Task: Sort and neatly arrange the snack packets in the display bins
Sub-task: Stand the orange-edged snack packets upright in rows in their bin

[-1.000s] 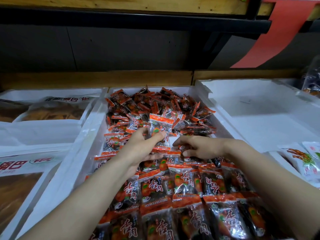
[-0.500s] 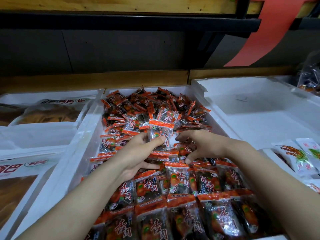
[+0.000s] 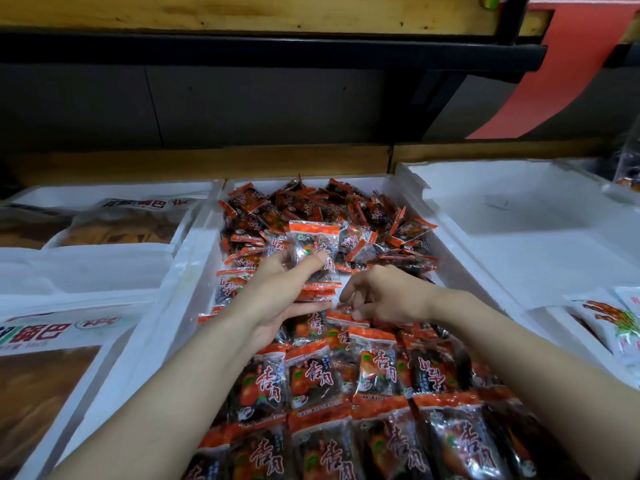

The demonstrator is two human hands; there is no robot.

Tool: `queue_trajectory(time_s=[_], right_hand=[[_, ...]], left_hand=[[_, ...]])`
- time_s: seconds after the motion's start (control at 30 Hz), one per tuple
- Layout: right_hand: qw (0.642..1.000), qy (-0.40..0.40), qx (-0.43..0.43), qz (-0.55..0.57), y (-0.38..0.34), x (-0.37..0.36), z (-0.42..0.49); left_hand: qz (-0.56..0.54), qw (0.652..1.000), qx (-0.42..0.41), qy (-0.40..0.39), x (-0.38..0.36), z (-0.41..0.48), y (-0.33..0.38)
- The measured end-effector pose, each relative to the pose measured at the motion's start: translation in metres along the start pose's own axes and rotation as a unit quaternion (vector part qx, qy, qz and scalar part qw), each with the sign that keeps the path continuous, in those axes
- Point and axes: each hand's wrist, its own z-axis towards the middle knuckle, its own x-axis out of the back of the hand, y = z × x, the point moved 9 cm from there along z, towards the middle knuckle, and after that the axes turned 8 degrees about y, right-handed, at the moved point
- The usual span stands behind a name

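My left grip [image 3: 287, 292] clamps a clear, orange-edged plastic snack packet [image 3: 313, 242] mid-frame; my right grip [image 3: 388, 299], I cannot tell.

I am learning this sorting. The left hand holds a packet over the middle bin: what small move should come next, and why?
Probably lay the packet flat beside the right hand, extending the neat rows. The left hand grips it upright, those rows lie flat; the far pile is loose.
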Motion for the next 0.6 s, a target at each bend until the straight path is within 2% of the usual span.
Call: queue_trajectory(time_s=[0.1, 0.27, 0.43, 0.5, 0.6], right_hand=[[1.0, 0.003, -0.008, -0.011, 0.001, -0.001, 0.004], [0.993, 0.067, 0.015, -0.093, 0.001, 0.012, 0.018], [0.996, 0.065, 0.03, -0.049, -0.01, 0.013, 0.017], [0.996, 0.085, 0.019, -0.034, -0.007, 0.021, 0.012], [0.997, 0.059, -0.04, -0.04, 0.015, 0.032, -0.001]], left_hand=[[0.007, 1.0, 0.006, -0.01, -0.002, -0.001, -0.002], [0.013, 1.0, 0.011, -0.02, -0.004, -0.001, -0.004], [0.051, 0.999, 0.015, -0.004, -0.004, 0.003, -0.014], [0.069, 0.997, 0.017, -0.012, -0.008, 0.004, -0.018], [0.077, 0.997, 0.018, -0.021, -0.013, 0.002, -0.021]])
